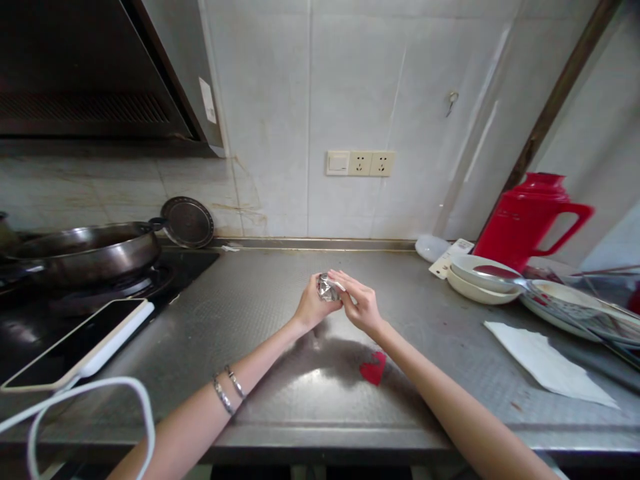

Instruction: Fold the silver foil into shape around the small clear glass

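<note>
My left hand (pixel 312 308) is closed around a small, shiny, silvery object with a faceted or creased top (pixel 326 289). Whether it is glass or foil I cannot tell. Over it from the right comes my right hand (pixel 364 305), its fingers bent and touching the object's top and side. A small white piece (pixel 338 285) shows at the right fingertips, against the silvery top; its kind is unclear. Both hands are held together above the middle of the metal counter (pixel 270 280). Nearer to me, a torn red scrap (pixel 373 369) lies on the counter.
At left, a pan (pixel 95 257) sits on the stove, with a phone (pixel 75 347) and white cable (pixel 100 385) in front. Stacked bowls (pixel 483 290), a red thermos (pixel 525 220), plates (pixel 590 300) and a white napkin (pixel 547 360) are at right. Sockets (pixel 371 163) are on the wall.
</note>
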A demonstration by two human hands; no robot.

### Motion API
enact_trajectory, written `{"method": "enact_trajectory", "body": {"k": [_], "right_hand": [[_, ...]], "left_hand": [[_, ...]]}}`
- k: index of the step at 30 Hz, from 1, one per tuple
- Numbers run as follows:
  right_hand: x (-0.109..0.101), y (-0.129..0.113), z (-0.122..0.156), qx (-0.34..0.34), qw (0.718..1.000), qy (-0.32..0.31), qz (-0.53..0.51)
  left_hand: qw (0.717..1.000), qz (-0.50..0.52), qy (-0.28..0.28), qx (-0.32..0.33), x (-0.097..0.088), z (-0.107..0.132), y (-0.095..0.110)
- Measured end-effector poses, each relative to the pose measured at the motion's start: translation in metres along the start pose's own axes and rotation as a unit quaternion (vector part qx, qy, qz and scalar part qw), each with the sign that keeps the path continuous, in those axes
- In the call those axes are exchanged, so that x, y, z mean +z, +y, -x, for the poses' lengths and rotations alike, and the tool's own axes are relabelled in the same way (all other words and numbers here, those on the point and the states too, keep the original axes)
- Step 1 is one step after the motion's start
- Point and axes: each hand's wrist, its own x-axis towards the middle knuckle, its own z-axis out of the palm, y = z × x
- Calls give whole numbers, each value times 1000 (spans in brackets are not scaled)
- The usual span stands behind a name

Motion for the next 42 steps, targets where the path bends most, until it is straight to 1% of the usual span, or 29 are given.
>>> {"method": "enact_trajectory", "body": {"k": [2, 4, 6, 7, 9, 11, 14, 16, 17, 19, 22, 25, 27, 29, 30, 32, 34, 35, 36, 38, 40, 42], "right_hand": [[-1, 0, 1, -46, 999, -23, 5], [-2, 0, 0, -76, 996, -39, 12], [-3, 1, 0, -78, 996, -37, 11], [-2, 1, -1, -66, 997, -30, 7], [-1, 0, -1, -12, 1000, -3, -1], [1, 1, -2, 73, 997, 26, -2], [4, 2, -2, 197, 980, 41, 12], [6, 3, -1, 237, 971, 40, 17], [7, 3, 0, 241, 970, 39, 16], [8, 2, 1, 217, 975, 36, 9], [8, 1, 3, 123, 992, 15, -2], [5, 2, 3, 24, 999, -26, -7], [3, 4, 3, -7, 999, -41, -6], [2, 6, 2, 10, 1000, -25, 2], [3, 6, 1, 40, 999, -9, 9], [4, 8, 1, 124, 992, 21, 26], [5, 8, 2, 197, 979, 31, 34], [6, 8, 2, 213, 976, 30, 35], [6, 8, 2, 210, 977, 30, 33], [6, 8, 2, 155, 987, 20, 28], [5, 6, 2, 70, 997, -7, 22], [3, 4, 1, 0, 999, -39, 27]], "left_hand": [[999, 36, 8, -14, 0, -2, -5], [997, 76, 8, -21, 2, -3, -9], [994, 103, 6, -22, 3, -3, -11], [994, 106, 5, -20, 3, -3, -11], [995, 95, 8, -11, 4, -1, -10], [998, 68, 7, 3, 3, 1, -8], [1000, 18, 3, 16, 0, 2, -6], [1000, -11, 2, 21, -1, 2, -7], [999, -22, 2, 23, -1, 2, -7], [999, -37, 3, 23, -2, 1, -8], [999, -45, 13, 11, -2, -1, -8], [999, -35, 15, 8, -1, -2, -7], [999, -34, 13, 19, 0, -1, -7], [998, -47, 7, 37, 0, 0, -8], [997, -57, 2, 46, 0, 1, -9], [995, -81, -12, 62, 0, 3, -11], [992, -100, -24, 72, -2, 4, -12], [991, -104, -26, 76, -2, 4, -12], [991, -105, -26, 78, -2, 4, -11], [991, -105, -28, 80, -1, 3, -10], [990, -111, -28, 88, 0, 2, -9], [988, -120, -28, 98, 1, 1, -10]]}}
